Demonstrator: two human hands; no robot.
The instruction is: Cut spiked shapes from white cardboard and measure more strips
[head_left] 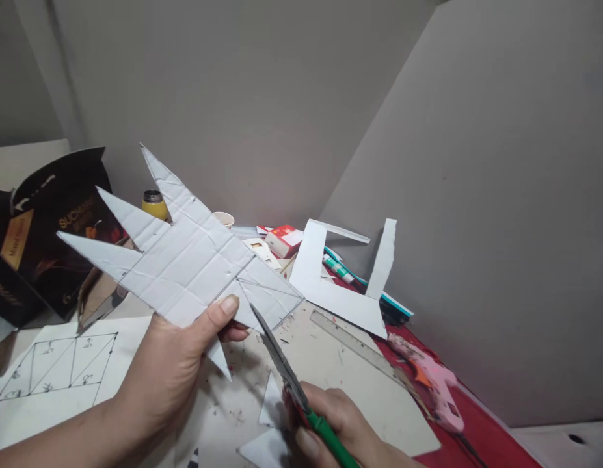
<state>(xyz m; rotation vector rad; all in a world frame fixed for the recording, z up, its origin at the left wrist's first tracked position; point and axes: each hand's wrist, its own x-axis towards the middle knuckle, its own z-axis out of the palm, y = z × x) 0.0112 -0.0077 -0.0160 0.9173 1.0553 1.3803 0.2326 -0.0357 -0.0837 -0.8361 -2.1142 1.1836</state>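
Note:
My left hand (184, 354) grips a white cardboard piece (188, 260) by its lower edge, thumb on top. Long pointed spikes stick out at its upper left, one more spike points down below the hand, and pencil lines cross its right end. Closed around the green handles of a pair of scissors (281, 364) is my right hand (335, 416). The scissor blades point up and left, their tips at the lined right end of the cardboard. Small white triangular offcuts (270, 448) lie below, partly hidden by the right hand.
A paper with a drawn truss pattern (62, 370) lies at left, before a dark box (52, 234). To the right are a clear ruler (354, 344), a white cardboard frame (340, 305) and a pink glue gun (438, 390). A yellow bottle (155, 207) stands behind.

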